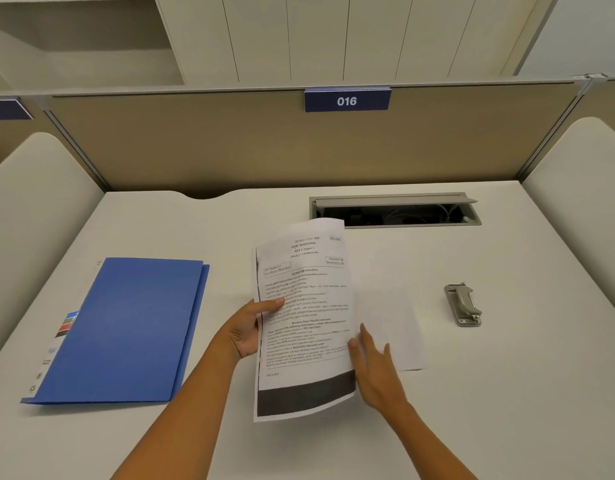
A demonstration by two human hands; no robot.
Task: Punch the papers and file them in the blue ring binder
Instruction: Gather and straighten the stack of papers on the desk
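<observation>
A printed sheet of paper (304, 317) with a dark band along its bottom is lifted off the desk at the middle. My left hand (248, 329) grips its left edge, thumb on top. My right hand (375, 368) touches the sheet's right edge with fingers spread, resting over a blank white sheet (392, 299) that lies flat on the desk beneath. The blue ring binder (126, 327) lies closed on the left of the desk. A grey metal hole punch (462, 304) stands on the right, apart from both hands.
An open cable tray (396, 209) is set into the white desk (507, 393) behind the papers. A beige partition (264, 143) with a "016" sign closes the back, and rounded side panels flank the desk.
</observation>
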